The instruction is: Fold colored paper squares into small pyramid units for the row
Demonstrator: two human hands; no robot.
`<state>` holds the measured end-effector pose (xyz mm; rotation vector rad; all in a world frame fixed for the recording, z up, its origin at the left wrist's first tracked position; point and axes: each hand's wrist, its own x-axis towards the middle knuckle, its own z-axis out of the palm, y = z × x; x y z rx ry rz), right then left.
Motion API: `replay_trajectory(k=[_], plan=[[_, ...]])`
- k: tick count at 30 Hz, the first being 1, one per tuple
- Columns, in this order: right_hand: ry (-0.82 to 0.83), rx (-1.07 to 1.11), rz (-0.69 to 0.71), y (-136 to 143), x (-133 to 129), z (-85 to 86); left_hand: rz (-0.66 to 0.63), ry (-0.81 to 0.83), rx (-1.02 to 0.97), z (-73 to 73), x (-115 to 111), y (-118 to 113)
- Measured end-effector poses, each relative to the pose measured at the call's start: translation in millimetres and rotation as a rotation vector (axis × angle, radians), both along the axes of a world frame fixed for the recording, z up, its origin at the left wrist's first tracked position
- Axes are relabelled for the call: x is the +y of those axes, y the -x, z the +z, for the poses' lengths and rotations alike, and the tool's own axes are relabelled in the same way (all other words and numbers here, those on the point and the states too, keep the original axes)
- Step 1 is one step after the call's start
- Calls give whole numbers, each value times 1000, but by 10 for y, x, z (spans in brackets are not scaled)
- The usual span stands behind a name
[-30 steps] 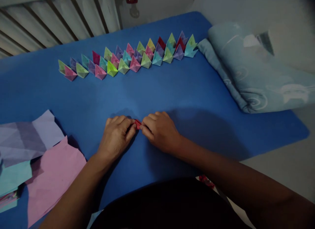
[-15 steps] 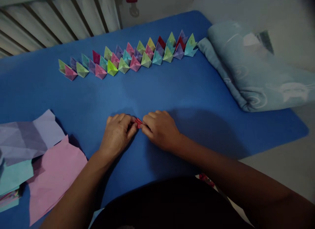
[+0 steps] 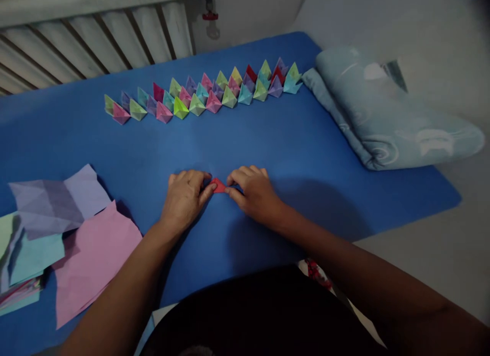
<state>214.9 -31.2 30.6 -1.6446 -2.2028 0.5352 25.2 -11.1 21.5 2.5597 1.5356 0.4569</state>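
A small folded red paper [image 3: 219, 185], roughly triangular, lies on the blue surface between my two hands. My left hand [image 3: 185, 197] grips its left side, the thumb lying on the paper and the fingers curled beyond it. At the paper's right corner, my right hand [image 3: 254, 193] holds on with the thumb tip, its index finger bent just above. Farther back, several folded paper boats [image 3: 213, 104] in pink, green, blue, purple, yellow and red stand in close rows.
Creased purple paper [image 3: 49, 205] and pink paper [image 3: 97, 251] lie at the left, beside a stack of coloured sheets [image 3: 36, 254]. A folded grey-blue blanket [image 3: 383, 116] rests at the right on the blue surface [image 3: 245, 142]. Behind stands a white radiator [image 3: 115, 34].
The red paper now shows a flat triangular face where only a narrow folded piece showed between the fingers. My right fingers have loosened slightly and moved right. The camera view has shifted.
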Motion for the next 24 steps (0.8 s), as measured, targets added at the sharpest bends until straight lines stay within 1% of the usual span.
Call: replay_trajectory(k=[8, 13, 18, 24], plan=[[-26, 86, -67, 65, 7, -46, -4, -3, 30, 6, -1, -1], [-67, 81, -89, 137, 42, -80, 2, -31, 49, -13, -8, 2], [15, 73, -98, 139, 66, -32, -4, -64, 84, -41, 2, 33], [65, 70, -54, 84, 77, 30, 15, -92, 139, -46, -2, 116]])
